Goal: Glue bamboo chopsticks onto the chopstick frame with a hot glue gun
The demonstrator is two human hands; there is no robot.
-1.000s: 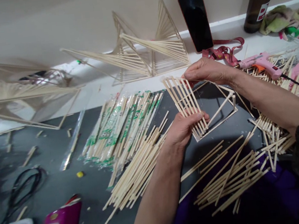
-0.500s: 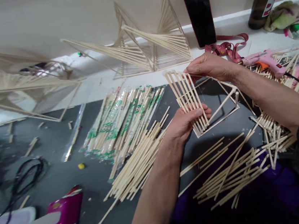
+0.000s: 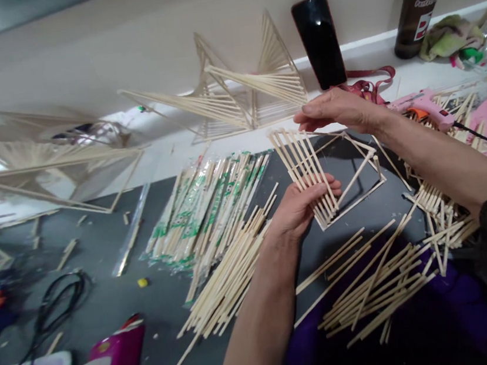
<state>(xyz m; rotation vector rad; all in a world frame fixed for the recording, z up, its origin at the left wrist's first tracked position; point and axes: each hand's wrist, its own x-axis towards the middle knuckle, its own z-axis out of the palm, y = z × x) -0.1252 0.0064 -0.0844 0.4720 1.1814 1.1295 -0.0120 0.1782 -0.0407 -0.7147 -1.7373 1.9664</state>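
My left hand (image 3: 302,205) is closed around a small frame of glued wooden sticks (image 3: 305,163), its thumb across a fan of slats joined side by side. The frame tilts up from the table, and its open angular part reaches to the right. Just above the slats' upper end is my right hand (image 3: 334,109), its fingers stretched out and nothing seen in them. Whether a fingertip still touches the frame is hard to tell. Loose wooden sticks (image 3: 372,291) lie below the frame, and a bundle of bare sticks (image 3: 228,273) lies beside my left forearm.
Plastic-wrapped chopsticks (image 3: 206,205) lie left of centre. Finished stick structures (image 3: 233,98) stand along the wall beside a phone (image 3: 319,43) and a bottle (image 3: 421,4). A pink glue gun (image 3: 430,109) rests on a stick pile at right. A magenta box (image 3: 119,363) sits lower left.
My right hand has let go of the slats' upper end, and its fingers have straightened. My left hand keeps its hold on the frame. The camera view has shifted slightly.
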